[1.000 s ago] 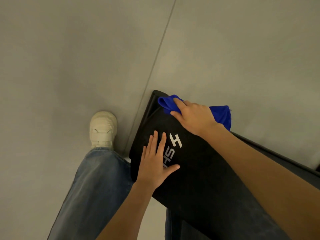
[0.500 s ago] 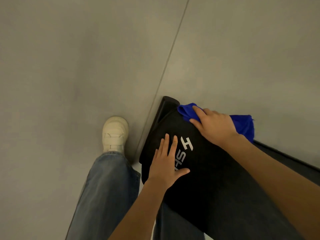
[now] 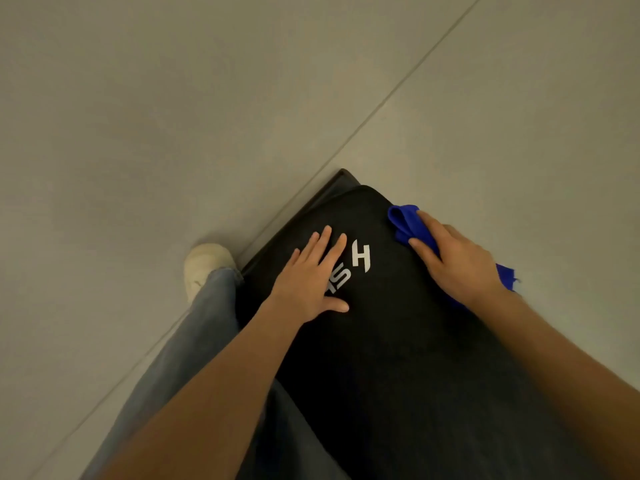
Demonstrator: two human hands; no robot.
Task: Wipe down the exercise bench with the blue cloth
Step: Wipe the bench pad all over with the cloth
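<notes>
Much of the blue cloth [image 3: 405,221] is hidden under my right hand [image 3: 457,261]; only a folded lump ahead of my fingertips and a ragged corner behind my wrist show. The white lettering [image 3: 349,268] on the exercise bench [image 3: 398,341] is partly covered by my left hand [image 3: 308,282], so I can read an H and part of two more letters, no more. The bench runs out of the picture at the lower right, and its black frame [image 3: 332,188] peeks out only at the far corner. My jeans [image 3: 194,341] hide most of my pale shoe [image 3: 204,263] on the grey floor [image 3: 173,116].

My right grip lies flat and pressed on the cloth, fingers stretched forward and close together, pinning it against the pad at the bench's right edge near the far end; the fingers are not curled round it. My left grip is open, palm down on the pad, fingers spread a little and thumb out to the side, holding nothing.

Compared with half a second ago, the cloth and my right hand sit further down along the right edge, away from the far corner, and the bench now points more straight ahead of me. My left hand has kept its place on the lettering.
</notes>
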